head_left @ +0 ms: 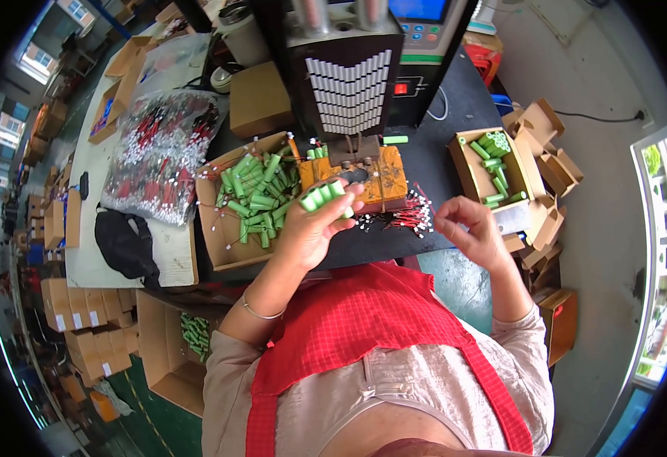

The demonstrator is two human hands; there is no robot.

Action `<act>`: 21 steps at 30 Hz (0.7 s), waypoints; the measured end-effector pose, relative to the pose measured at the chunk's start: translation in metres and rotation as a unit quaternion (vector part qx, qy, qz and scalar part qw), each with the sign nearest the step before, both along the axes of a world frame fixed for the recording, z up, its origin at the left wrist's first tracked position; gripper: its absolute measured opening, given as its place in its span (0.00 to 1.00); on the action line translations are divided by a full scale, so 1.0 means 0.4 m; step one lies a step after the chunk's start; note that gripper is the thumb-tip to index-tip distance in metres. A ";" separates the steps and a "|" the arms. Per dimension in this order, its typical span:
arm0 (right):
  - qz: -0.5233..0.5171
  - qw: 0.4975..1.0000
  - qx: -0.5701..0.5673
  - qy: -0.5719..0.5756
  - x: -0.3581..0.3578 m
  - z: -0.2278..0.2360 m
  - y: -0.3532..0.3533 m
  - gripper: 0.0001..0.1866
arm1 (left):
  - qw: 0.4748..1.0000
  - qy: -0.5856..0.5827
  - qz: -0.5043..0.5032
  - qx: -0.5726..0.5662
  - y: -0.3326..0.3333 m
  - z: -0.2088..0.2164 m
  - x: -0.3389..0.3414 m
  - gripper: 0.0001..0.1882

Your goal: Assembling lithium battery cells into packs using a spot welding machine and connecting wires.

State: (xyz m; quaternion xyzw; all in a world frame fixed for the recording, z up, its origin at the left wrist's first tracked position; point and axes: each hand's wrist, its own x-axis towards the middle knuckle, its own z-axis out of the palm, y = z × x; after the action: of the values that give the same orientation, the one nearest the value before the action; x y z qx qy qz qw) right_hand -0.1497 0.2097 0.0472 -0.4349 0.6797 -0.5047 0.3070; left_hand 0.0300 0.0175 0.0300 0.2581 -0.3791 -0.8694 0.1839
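Observation:
My left hand [312, 234] is closed around several green cylindrical battery cells [323, 196], held side by side in front of a worn orange block [385, 177] on the black machine. To the right, my right hand [477, 234] has its thumb and forefinger pinched together. A thin red wire [422, 192] runs to those fingertips. Between the hands, a bunch of red and black wire leads [412, 218] with white ends lies at the block's front edge. The cells hide part of the block and the metal tips above it.
Left of the block, a carton [221, 251] holds green cells with wires. Another carton [467, 174] of green cells stands at right. The black machine [341, 46] rises behind. Bagged wire leads [162, 164] and a black cap-like cloth item [124, 244] lie on the left table.

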 end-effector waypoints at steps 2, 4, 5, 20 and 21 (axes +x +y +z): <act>0.030 0.999 0.013 0.000 0.021 -0.015 -0.008 0.05 | 0.999 0.021 0.012 0.025 0.003 -0.003 -0.010 0.14; 0.071 0.997 0.032 0.026 0.037 -0.021 -0.012 0.04 | 1.000 0.013 0.013 -0.005 0.016 -0.012 -0.018 0.14; 0.090 0.995 0.032 0.010 0.045 -0.028 -0.019 0.05 | 1.000 0.011 0.016 -0.012 0.018 -0.021 -0.021 0.14; -0.021 0.984 0.034 -0.174 0.051 -0.010 -0.214 0.12 | 0.822 -0.068 0.052 -0.562 -0.057 -0.027 -0.058 0.13; -0.021 0.984 0.033 -0.173 0.048 -0.007 -0.220 0.12 | 0.813 -0.096 0.045 -0.573 -0.059 -0.030 -0.062 0.13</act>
State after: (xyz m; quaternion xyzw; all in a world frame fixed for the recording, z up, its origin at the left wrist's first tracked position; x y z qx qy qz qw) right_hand -0.1303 0.1217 0.0445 -0.3164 0.6418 -0.5559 0.4230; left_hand 0.0052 -0.0061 0.0179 0.2046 -0.8123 -0.4565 0.3000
